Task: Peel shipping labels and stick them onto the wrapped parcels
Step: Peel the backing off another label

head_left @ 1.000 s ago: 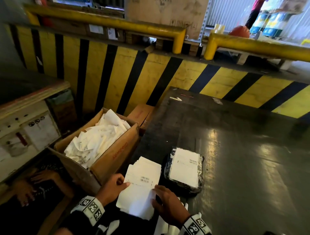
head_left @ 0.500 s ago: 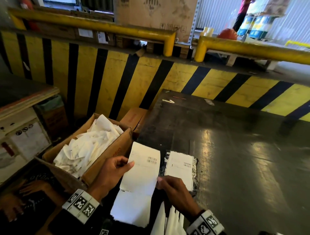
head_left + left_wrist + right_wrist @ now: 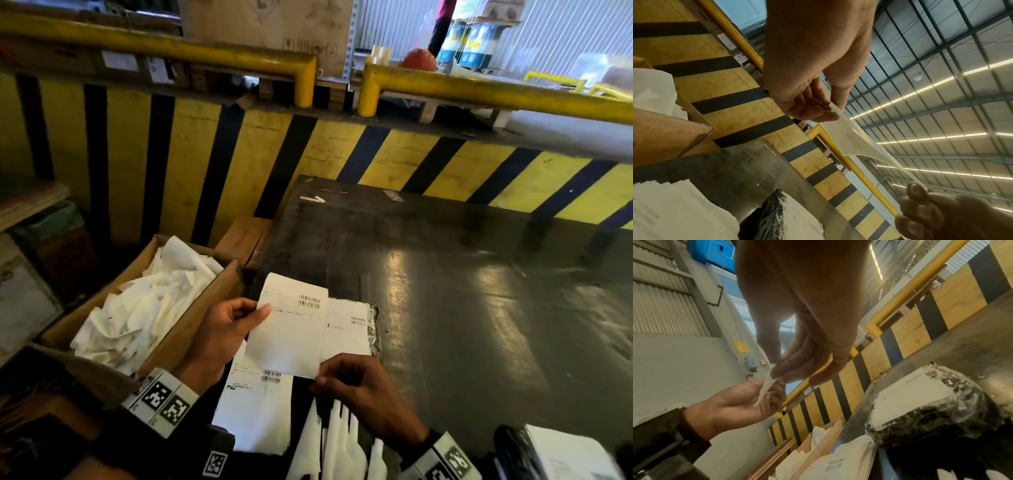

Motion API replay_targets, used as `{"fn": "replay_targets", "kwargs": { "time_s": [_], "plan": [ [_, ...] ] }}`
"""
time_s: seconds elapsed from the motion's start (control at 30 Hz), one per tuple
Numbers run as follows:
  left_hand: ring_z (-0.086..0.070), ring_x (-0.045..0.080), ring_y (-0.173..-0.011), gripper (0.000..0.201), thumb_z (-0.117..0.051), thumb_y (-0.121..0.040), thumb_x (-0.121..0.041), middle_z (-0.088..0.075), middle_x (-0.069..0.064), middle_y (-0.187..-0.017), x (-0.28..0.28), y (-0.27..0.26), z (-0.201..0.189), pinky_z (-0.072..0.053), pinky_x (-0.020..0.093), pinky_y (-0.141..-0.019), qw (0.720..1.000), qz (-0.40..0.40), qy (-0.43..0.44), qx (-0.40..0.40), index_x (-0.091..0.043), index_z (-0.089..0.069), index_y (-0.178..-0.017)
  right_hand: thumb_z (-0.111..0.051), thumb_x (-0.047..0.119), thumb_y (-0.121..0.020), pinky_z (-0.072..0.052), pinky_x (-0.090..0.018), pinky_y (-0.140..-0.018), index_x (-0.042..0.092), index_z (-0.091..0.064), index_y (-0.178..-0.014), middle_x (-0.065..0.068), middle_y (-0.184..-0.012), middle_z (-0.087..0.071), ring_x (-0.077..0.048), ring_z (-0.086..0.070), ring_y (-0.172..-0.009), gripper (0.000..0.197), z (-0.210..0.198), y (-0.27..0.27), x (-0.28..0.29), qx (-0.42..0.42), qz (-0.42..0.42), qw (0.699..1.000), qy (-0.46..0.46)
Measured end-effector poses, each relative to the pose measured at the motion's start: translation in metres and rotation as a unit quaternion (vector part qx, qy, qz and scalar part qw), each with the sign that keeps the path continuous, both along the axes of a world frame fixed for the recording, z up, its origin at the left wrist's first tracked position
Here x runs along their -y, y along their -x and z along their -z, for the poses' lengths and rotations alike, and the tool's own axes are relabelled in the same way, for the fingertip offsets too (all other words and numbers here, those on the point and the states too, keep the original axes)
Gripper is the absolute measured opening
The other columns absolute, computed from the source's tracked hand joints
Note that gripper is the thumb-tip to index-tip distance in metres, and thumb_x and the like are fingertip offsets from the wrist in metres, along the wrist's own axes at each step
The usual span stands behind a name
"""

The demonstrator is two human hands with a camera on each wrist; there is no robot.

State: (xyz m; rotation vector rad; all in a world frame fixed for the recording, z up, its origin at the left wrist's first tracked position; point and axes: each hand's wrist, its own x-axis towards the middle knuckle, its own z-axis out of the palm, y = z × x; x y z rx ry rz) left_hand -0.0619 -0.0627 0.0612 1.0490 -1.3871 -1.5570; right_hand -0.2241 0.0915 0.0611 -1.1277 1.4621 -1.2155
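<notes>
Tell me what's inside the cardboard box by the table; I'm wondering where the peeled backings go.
The cardboard box holds a heap of crumpled white paper sheets. Whatever lies beneath the heap, and the box's bottom, is covered.

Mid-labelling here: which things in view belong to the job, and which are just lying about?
In the job:
- held label, pinched by left hand and right hand
- label stack
- wrapped parcel, already labelled
- box of peeled backings

Lying about:
- paper scraps at the table's far edge
- orange helmet

Dark sleeves (image 3: 113, 442), black-and-white coded wristbands (image 3: 161, 402)
</notes>
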Motion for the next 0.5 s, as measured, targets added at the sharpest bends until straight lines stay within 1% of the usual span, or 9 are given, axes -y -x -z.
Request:
{"fn": "replay_targets", "kwargs": {
  "time_s": [0.07, 0.13, 0.2, 0.27, 0.3, 0.37, 0.4, 0.47, 0.5],
  "plan": [
    [-0.069, 0.022, -0.071, 0.013, -0.069, -0.082, -0.014, -0.075, 0.010, -0.083, 0.002, 0.001, 0.002, -0.057, 0.027, -0.060, 1.000, -0.001, 0.003, 0.008, -0.001, -0.068, -0.086, -0.067, 0.007, -0.083, -0.052, -0.048, -0.062, 0.000, -0.069, -0.083, -0.017, -0.075, -0.071, -0.033, -0.060, -0.064, 0.008, -0.003, -0.001, 0.000, 0.008, -0.007, 1.000, 0.004],
    [-0.069, 0.023, -0.075, 0.011, -0.070, -0.081, -0.015, -0.074, 0.011, -0.084, 0.004, 0.001, 0.005, -0.056, 0.029, -0.063, 0.999, -0.002, 0.011, 0.033, -0.005, -0.068, -0.085, -0.065, 0.003, -0.085, -0.051, -0.031, -0.051, -0.004, -0.067, -0.085, -0.017, -0.076, -0.070, -0.028, -0.059, -0.058, 0.008, -0.007, 0.000, 0.000, 0.018, -0.009, 1.000, 0.012],
    [-0.066, 0.022, -0.086, 0.015, -0.071, -0.081, -0.017, -0.071, 0.007, -0.090, 0.007, 0.001, 0.008, -0.053, 0.029, -0.073, 0.994, -0.003, 0.039, 0.097, -0.012, -0.067, -0.094, -0.063, 0.002, -0.085, -0.046, -0.019, -0.046, -0.006, -0.066, -0.087, -0.014, -0.076, -0.070, -0.016, -0.060, -0.054, 0.009, -0.015, 0.001, 0.000, 0.031, -0.011, 0.999, 0.027],
    [-0.062, 0.014, -0.097, 0.026, -0.072, -0.080, -0.020, -0.066, -0.002, -0.101, 0.002, -0.001, 0.004, -0.050, 0.029, -0.084, 0.980, 0.003, 0.115, 0.159, -0.023, -0.063, -0.104, -0.062, 0.003, -0.085, -0.049, -0.017, -0.051, -0.009, -0.064, -0.090, -0.014, -0.078, -0.071, -0.013, -0.064, -0.059, 0.013, -0.023, 0.003, 0.002, 0.044, -0.015, 0.998, 0.049],
    [-0.061, 0.009, -0.098, 0.024, -0.071, -0.080, -0.021, -0.066, -0.008, -0.102, -0.004, -0.003, -0.002, -0.050, 0.026, -0.086, 0.973, 0.015, 0.164, 0.164, -0.027, -0.063, -0.103, -0.061, 0.003, -0.085, -0.052, -0.019, -0.057, -0.009, -0.064, -0.091, -0.016, -0.079, -0.071, -0.015, -0.067, -0.064, 0.014, -0.026, 0.004, 0.005, 0.044, -0.010, 0.997, 0.062],
    [-0.063, 0.004, -0.092, 0.014, -0.069, -0.081, -0.025, -0.068, -0.015, -0.094, -0.022, -0.003, -0.020, -0.049, 0.017, -0.080, 0.958, 0.070, 0.240, 0.141, -0.030, -0.067, -0.094, -0.062, 0.003, -0.085, -0.054, -0.023, -0.070, -0.007, -0.066, -0.090, -0.018, -0.082, -0.072, -0.018, -0.069, -0.075, 0.012, -0.032, 0.005, 0.011, 0.021, 0.004, 0.996, 0.087],
    [-0.064, 0.003, -0.089, 0.010, -0.068, -0.082, -0.030, -0.069, -0.017, -0.091, -0.032, -0.002, -0.030, -0.049, 0.015, -0.077, 0.953, 0.109, 0.252, 0.129, -0.030, -0.069, -0.092, -0.062, 0.005, -0.085, -0.053, -0.023, -0.073, -0.005, -0.067, -0.090, -0.017, -0.082, -0.073, -0.018, -0.069, -0.076, 0.011, -0.034, 0.005, 0.013, 0.007, 0.003, 0.995, 0.095],
    [-0.064, 0.002, -0.086, 0.015, -0.063, -0.081, -0.044, -0.069, -0.019, -0.087, -0.048, 0.002, -0.044, -0.050, 0.013, -0.073, 0.942, 0.159, 0.264, 0.129, -0.031, -0.069, -0.088, -0.062, 0.012, -0.086, -0.052, -0.020, -0.071, 0.004, -0.070, -0.090, -0.009, -0.082, -0.074, -0.014, -0.069, -0.077, 0.012, -0.038, 0.003, 0.017, -0.026, -0.014, 0.995, 0.095],
    [-0.064, 0.002, -0.084, 0.018, -0.061, -0.080, -0.047, -0.069, -0.018, -0.084, -0.051, 0.003, -0.046, -0.050, 0.013, -0.072, 0.938, 0.163, 0.274, 0.139, -0.031, -0.068, -0.086, -0.062, 0.017, -0.085, -0.052, -0.019, -0.070, 0.009, -0.070, -0.090, -0.005, -0.081, -0.074, -0.012, -0.069, -0.077, 0.012, -0.040, 0.002, 0.018, -0.047, -0.023, 0.995, 0.090]
  ]
}}
